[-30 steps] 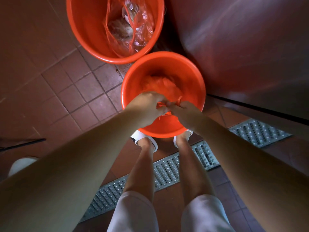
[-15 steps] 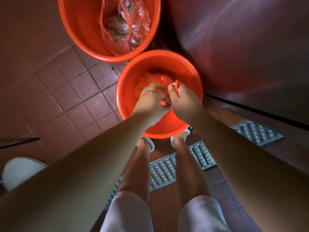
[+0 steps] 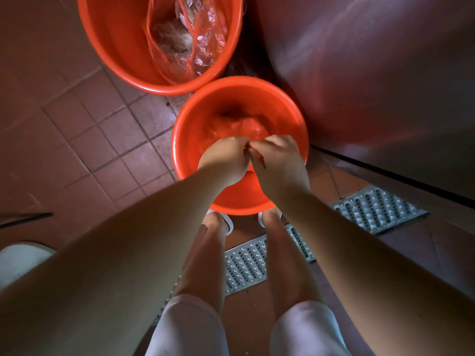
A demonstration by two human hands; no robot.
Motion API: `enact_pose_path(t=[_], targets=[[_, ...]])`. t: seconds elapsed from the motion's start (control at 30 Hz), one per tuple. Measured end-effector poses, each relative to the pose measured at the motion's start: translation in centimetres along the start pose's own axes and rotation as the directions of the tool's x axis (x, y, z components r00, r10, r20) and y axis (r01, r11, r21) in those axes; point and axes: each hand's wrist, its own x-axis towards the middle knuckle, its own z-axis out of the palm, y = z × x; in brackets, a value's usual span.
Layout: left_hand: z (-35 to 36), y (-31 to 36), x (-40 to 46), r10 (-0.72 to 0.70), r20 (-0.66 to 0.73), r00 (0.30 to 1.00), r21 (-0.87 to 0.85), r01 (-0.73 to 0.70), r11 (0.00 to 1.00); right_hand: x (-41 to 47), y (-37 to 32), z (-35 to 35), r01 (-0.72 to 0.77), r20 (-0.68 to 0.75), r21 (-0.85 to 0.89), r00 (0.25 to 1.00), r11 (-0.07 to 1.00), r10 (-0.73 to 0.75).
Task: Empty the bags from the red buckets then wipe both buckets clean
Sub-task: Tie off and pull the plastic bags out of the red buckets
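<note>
Below, two red buckets (image 3: 180, 80) crowd the tiled floor (image 3: 84, 140).

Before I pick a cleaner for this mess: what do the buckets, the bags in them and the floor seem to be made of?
Near bucket and far bucket: likely moulded plastic, smooth, glossy, with rolled rims. Red bag, pinched by both hands, and far bag: thin plastic film, crinkled, translucent. Floor: probably matt ceramic tile, with visible grout lines. Drain grate: apparently perforated metal.

Left hand (image 3: 226, 160), right hand (image 3: 279, 163) (fingers pinching)
</note>
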Motion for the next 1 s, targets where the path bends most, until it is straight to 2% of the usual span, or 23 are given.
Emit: enact_pose_path(t=[0.1,0.17,0.23,0.3,0.4,0.43,0.53,0.67,0.83,1.0], targets=[[-0.3,-0.4,0.6,-0.045,0.027,0.999,-0.148,0.048,0.988,-0.3,0.1,0.4,-0.028,-0.062,0.053,0.998,0.998,0.031],[-0.4,-0.4,0.6,-0.096,0.065,0.993,-0.369,0.114,0.923,-0.5,0.2,0.4,-0.054,-0.119,0.078,0.991,0.996,0.063],[-0.6,-0.5,0.5,-0.142,0.119,0.983,-0.514,0.184,0.838,-0.4,0.4,0.5,-0.071,-0.149,0.076,0.985,0.995,0.082],[-0.7,-0.7,0.4,-0.183,0.140,0.973,-0.586,0.230,0.777,-0.1,0.6,0.5,-0.085,-0.132,0.052,0.987,0.995,0.091],[-0.6,-1.3,0.4,-0.239,0.176,0.955,-0.779,0.284,0.559,0.1,1.1,0.5,-0.093,-0.011,-0.008,0.996,0.996,0.093],[-0.6,-1.6,0.5,-0.275,0.167,0.947,-0.782,0.297,0.548,0.0,1.2,0.5,-0.094,0.031,-0.017,0.995,0.995,0.095],[-0.9,-3.1,0.4,-0.388,-0.004,0.922,-0.576,0.315,0.755,-1.0,2.0,0.3,-0.151,0.047,-0.026,0.987,0.988,0.152],[-1.8,-5.7,-0.6,-0.437,-0.103,0.894,-0.427,0.357,0.831,-3.8,3.7,-0.3,-0.261,0.137,-0.117,0.951,0.958,0.276],[-0.9,-7.4,-2.1,-0.512,-0.149,0.846,-0.398,0.423,0.814,-6.8,4.3,-0.7,-0.319,0.095,0.064,0.945,0.945,0.313],[-1.7,-8.6,-2.4,-0.522,-0.184,0.833,-0.360,0.437,0.824,-9.3,5.9,-0.5,-0.403,0.072,0.094,0.915,0.910,0.398]])
